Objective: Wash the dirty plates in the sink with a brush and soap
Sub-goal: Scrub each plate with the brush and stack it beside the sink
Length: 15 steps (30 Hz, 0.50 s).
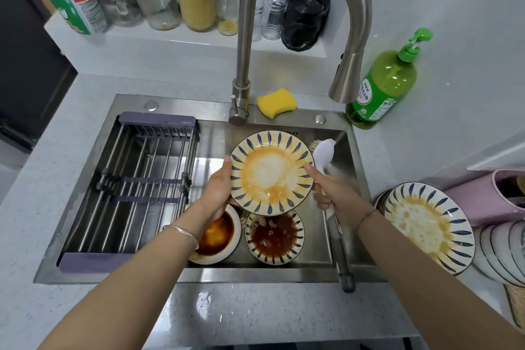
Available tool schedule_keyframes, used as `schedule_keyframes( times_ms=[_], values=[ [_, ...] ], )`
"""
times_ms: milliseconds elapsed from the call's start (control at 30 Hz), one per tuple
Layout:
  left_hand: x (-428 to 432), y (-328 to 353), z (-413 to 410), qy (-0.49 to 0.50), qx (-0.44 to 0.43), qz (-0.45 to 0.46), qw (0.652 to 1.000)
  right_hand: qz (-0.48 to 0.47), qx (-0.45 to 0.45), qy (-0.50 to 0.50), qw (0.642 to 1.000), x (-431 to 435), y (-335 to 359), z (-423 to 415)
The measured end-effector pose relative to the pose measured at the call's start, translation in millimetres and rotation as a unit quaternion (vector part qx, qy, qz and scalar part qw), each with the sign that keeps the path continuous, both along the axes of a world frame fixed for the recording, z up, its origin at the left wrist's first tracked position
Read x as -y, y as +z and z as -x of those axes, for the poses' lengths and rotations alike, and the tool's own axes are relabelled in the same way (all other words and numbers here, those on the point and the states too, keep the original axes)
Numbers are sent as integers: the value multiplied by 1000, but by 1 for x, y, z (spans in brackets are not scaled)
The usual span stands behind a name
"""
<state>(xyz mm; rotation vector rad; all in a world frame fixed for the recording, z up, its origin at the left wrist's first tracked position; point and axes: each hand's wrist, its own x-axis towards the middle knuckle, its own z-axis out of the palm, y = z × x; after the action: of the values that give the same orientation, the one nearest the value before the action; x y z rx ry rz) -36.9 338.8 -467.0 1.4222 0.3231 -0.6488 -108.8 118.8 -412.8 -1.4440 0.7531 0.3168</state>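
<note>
Through the head camera, both my arms reached forward over the front edge of the sink point(181, 275), forearms angled inward so that my hands met above the right half of the basin. My left hand point(217, 190) gripped the left rim of a plate point(271, 172), thumb on the upper face and fingers hidden beneath. My right hand point(332, 190) was closed round the white handle of the brush point(325, 150), with the forefinger stretched out and touching the plate's right rim. The brush head stood just beside the plate's upper right edge, bristles showing at its upper left, and the grey handle end stuck out below my fist over the sink's front rim. The plate hung between both hands, face tilted toward me, with an orange smear across its middle. Below it in the basin sat two bowls: a saucy bowl point(216, 236) partly under my left wrist and a dark bowl point(274, 239) just to its right. A rack point(136, 179) filled the sink's left half. The faucet point(244, 37) arched over the plate, its spout near the green soap bottle point(386, 85) at the back right corner, and a yellow sponge point(277, 102) lay behind the basin. A stack of dirty plates point(429, 224) stood on the counter point(255, 315) to my right.
</note>
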Motion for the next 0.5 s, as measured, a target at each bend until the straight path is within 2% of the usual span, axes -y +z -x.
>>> schedule_keyframes(
  times_ms=[67, 167, 233, 267, 333, 400, 433, 467, 500],
  values=[
    [3, 7, 1, 1, 3, -4, 1000, -66, -23, -30, 997, -3, -5, 0],
    [9, 15, 4, -24, 38, -37, 998, -101, -22, -60, 993, -3, -7, 0],
    [14, 22, 9, -81, 129, -102, 983, -107, -20, -97, 989, -4, -7, -2],
    [16, 24, 10, -123, 189, -136, 965, -104, -22, -116, 988, -4, -7, -2],
    [20, 24, 12, -248, 315, -203, 894, -93, -22, -134, 986, -7, -9, -4],
    [25, 19, 16, -369, 415, -259, 790, -84, -15, -137, 987, -9, -9, -5],
    [28, 16, 19, -397, 455, -277, 747, -82, -13, -138, 987, -11, -8, -5],
    [30, 15, 21, -403, 485, -291, 719, -85, -13, -140, 986, -12, -7, -5],
    [32, 13, 23, -394, 503, -303, 707, -91, -12, -141, 986, -14, -5, -5]
  ],
)
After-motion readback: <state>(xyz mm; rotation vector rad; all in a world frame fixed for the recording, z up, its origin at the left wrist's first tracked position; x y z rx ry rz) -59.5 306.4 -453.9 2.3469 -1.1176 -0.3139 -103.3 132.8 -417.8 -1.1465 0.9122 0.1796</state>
